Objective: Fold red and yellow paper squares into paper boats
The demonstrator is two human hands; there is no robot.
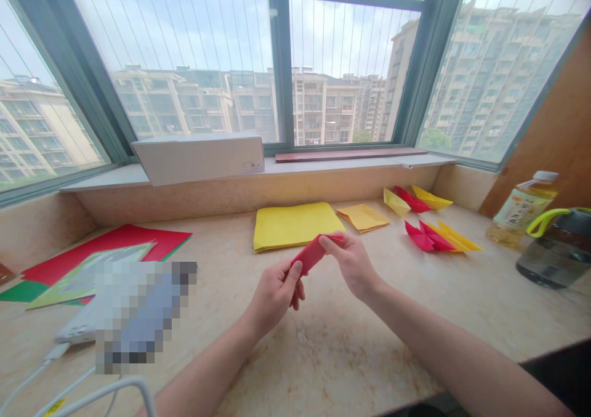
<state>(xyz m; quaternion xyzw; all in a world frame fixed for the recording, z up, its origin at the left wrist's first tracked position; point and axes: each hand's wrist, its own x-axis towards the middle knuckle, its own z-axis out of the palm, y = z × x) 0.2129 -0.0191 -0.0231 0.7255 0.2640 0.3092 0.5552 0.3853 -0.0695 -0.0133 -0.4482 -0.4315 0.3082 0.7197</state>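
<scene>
A small folded piece of red paper (310,255) is held up above the marble counter between both hands. My left hand (276,287) is closed on its lower left end, the thumb pressed flat against its face. At the upper right end my right hand (347,260) pinches it, thumb in front and fingers behind. Just beyond the hands lies a stack of yellow paper (298,223). Beside that stack is a folded orange-yellow paper (363,217). Folded paper boats in yellow and red, such as a red boat (427,237), sit farther right.
Red and green sheets (161,238) lie at the left, near a power strip (76,331) with white cables and a blurred-out object (150,312). A drink bottle (521,210) and a dark jug (556,257) stand at the right. A white box (201,159) rests on the window ledge.
</scene>
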